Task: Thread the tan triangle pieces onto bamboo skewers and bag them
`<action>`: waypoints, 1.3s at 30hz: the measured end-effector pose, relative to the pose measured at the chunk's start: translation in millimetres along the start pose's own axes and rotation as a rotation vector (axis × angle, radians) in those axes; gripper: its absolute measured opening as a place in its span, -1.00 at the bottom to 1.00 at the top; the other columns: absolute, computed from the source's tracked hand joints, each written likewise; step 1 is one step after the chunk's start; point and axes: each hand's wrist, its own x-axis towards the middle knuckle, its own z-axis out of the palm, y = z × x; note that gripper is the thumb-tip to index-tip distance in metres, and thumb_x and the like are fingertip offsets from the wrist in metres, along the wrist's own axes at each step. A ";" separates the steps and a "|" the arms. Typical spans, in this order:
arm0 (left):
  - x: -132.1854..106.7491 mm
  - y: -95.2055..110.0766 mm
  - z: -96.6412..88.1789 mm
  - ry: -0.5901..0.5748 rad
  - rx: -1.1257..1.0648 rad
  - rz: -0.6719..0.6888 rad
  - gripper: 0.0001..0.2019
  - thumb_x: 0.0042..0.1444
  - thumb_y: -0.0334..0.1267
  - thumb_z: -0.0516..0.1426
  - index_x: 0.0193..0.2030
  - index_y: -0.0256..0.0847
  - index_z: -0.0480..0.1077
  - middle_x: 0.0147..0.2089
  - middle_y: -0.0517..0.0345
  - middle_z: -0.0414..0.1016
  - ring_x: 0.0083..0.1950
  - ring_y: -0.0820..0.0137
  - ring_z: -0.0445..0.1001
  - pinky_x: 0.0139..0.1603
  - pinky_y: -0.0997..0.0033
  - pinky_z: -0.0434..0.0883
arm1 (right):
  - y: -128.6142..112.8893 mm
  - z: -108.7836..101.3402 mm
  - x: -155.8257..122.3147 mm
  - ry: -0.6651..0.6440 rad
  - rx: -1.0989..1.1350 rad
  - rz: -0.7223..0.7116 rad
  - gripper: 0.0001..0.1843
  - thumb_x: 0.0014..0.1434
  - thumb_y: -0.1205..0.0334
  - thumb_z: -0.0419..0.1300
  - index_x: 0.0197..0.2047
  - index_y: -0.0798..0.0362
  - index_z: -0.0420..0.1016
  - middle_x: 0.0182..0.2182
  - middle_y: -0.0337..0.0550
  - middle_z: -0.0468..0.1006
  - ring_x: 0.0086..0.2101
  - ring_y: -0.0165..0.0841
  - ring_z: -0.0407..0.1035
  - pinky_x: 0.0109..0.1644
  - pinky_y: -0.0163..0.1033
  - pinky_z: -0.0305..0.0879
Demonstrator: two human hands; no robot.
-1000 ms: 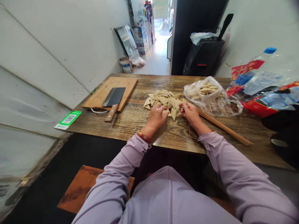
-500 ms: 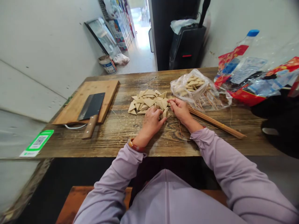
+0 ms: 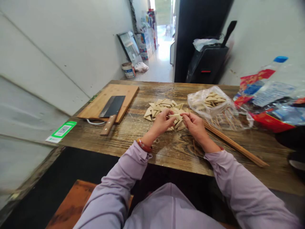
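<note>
A heap of flat beige triangular pieces, like tofu [image 3: 162, 104], lies mid-table. Over its near side, my left hand [image 3: 164, 121] pinches one beige triangular piece [image 3: 175, 116] between thumb and fingers. My right hand [image 3: 194, 126] is closed on a thin skewer [image 3: 194, 147], whose lower part shows below the palm. Its fingertips meet the right end of the held piece; whether the skewer has entered it, I cannot tell. Right of that hand lies a bundle of bamboo skewers [image 3: 235, 144]. Behind the bundle, a clear plastic bag [image 3: 197, 101] contains skewered beige pieces [image 3: 214, 99].
A cutting board [image 3: 95, 106] sits at the left with a cleaver [image 3: 113, 106] on it, handle past the near edge. A green QR card [image 3: 63, 130] is at the table's left corner. Plastic packaging with a blue-capped bottle [image 3: 280, 59] stands right.
My left hand has lifted a triangular piece off the heap and brought it to my right fingertips. The camera view has swung left, so everything appears farther right.
</note>
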 end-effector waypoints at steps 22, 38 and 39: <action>0.3 1.4 -5.7 -0.141 -0.319 -0.241 -0.59 0.01 0.07 0.36 -0.28 -0.30 0.53 -0.38 0.14 0.51 -0.43 0.54 0.39 -0.40 0.52 0.30 | -2.1 8.1 5.8 0.027 0.137 0.091 -0.46 -0.01 -0.28 0.36 -0.34 0.07 0.47 -0.56 -0.35 0.35 -0.54 -0.49 0.13 -0.46 -0.33 0.04; 4.3 6.2 -13.4 0.143 -0.699 -0.367 -0.72 -0.06 -0.27 0.44 -0.36 -0.31 0.44 -0.48 0.22 0.46 -0.51 0.60 0.36 -0.47 0.61 0.26 | -20.6 8.7 -20.5 -0.037 -0.052 -0.124 -0.41 0.43 0.00 0.01 0.39 0.12 0.32 -0.62 -0.39 0.30 -0.59 -0.41 0.21 -0.41 -0.26 0.19; 4.5 7.4 -13.4 0.147 -0.714 -0.382 -0.73 -0.04 -0.28 0.43 -0.35 -0.32 0.43 -0.48 0.22 0.46 -0.51 0.61 0.36 -0.47 0.61 0.26 | -20.8 10.1 -22.4 -0.066 -0.074 -0.125 -0.43 0.42 0.03 0.02 0.37 0.12 0.36 -0.62 -0.39 0.31 -0.59 -0.41 0.22 -0.41 -0.26 0.20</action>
